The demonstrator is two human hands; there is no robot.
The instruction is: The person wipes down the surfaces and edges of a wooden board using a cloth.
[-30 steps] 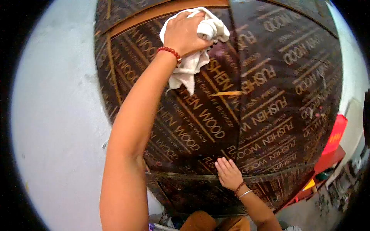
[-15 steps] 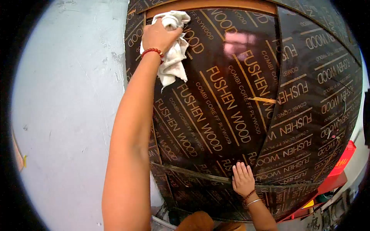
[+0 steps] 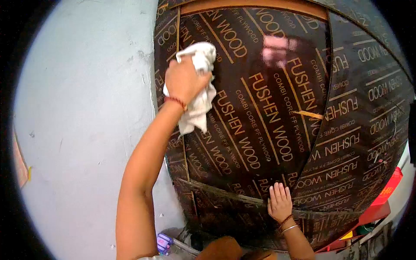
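Observation:
A white cloth [image 3: 200, 104] is bunched under my left hand [image 3: 184, 80], whose fingers wrap round it against the left side of a dark printed plywood panel [image 3: 277, 108]. The cloth's lower end hangs below the palm. A red bead bracelet circles that wrist. Lower right, my right hand [image 3: 280, 203] lies flat on the panel near its lower seam, fingers extended and holding nothing. Its wrist bears a bead bracelet and a light bangle.
A pale wall [image 3: 86, 108] stands along the panel's left side. A purple item [image 3: 164, 243] is at the bottom, near my left forearm. At the right edge are a red box [image 3: 389, 186] and assorted items. My knees show at the bottom.
My left hand and the cloth have moved from the panel's upper middle to its left side, then lower. The view has shifted left. My right hand still rests near the lower seam.

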